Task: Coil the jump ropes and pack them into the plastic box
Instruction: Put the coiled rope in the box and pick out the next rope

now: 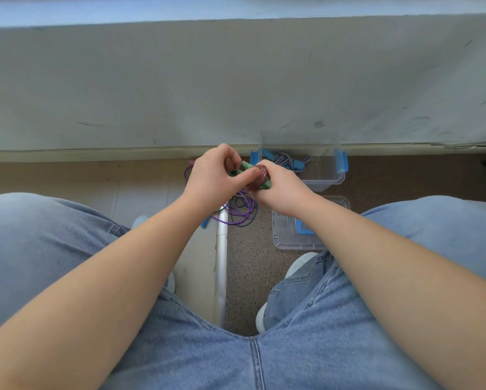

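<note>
Both hands meet above the floor on one jump rope. My right hand (281, 190) grips its green handles (265, 184), which have dark red cord wound tightly around them. My left hand (213, 175) pinches the rope at the handles' left end. Below the hands, loose purple and dark cords (240, 212) lie tangled on the floor. The clear plastic box (327, 175) with blue clips stands to the right against the wall, holding a blue-handled, blue-and-white braided rope (285, 160).
The box's clear lid (285, 235) with a blue latch lies on the speckled floor near my right foot. A white pipe (222, 263) runs along the floor between my legs. A scuffed grey wall (236, 85) rises just behind the box.
</note>
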Demonstrator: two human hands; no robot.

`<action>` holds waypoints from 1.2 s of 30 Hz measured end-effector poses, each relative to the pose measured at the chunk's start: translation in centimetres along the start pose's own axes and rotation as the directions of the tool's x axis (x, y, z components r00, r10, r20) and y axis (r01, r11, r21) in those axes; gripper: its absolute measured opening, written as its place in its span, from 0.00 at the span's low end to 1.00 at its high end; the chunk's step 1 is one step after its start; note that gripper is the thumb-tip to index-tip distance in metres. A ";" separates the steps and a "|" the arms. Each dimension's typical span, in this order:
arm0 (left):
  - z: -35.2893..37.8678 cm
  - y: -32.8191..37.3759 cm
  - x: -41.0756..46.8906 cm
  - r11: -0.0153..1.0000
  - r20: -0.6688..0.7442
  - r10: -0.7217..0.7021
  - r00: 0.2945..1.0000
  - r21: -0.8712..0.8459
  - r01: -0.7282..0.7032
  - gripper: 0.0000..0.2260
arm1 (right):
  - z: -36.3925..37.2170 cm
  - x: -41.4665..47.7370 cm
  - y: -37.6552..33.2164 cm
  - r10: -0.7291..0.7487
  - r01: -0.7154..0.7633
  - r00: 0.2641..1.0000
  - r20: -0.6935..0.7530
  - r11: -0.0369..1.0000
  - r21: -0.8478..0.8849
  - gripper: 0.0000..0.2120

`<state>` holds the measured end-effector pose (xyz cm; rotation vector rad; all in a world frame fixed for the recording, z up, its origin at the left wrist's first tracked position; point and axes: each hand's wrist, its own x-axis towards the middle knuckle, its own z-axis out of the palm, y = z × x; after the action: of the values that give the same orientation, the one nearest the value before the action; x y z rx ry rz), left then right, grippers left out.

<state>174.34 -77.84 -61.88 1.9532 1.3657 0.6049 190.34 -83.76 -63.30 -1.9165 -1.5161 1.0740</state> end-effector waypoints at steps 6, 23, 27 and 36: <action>-0.3 0.3 0.0 0.945 0.118 -0.202 0.972 -0.237 0.225 0.14 | 0.0 -0.3 -0.5 0.003 -0.005 0.999 0.037 0.997 0.074 0.21; -0.3 1.0 0.1 0.408 0.410 -0.357 0.839 -0.740 0.535 0.16 | 0.8 -0.2 -0.4 -0.479 0.302 0.776 -0.411 0.854 -0.424 0.20; -0.5 1.2 0.1 0.286 0.433 -0.423 0.796 -0.770 0.570 0.13 | 0.7 0.3 -0.1 -0.540 0.285 0.753 -0.376 0.782 -0.554 0.23; -1.0 1.6 0.2 0.134 0.545 -0.426 0.722 -0.751 0.646 0.03 | 1.3 0.2 -0.3 -0.561 0.311 0.737 -0.376 0.776 -0.549 0.14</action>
<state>174.74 -77.80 -60.02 0.4496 1.0698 0.5720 189.13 -83.59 -63.93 -1.7495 -1.8493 -0.0530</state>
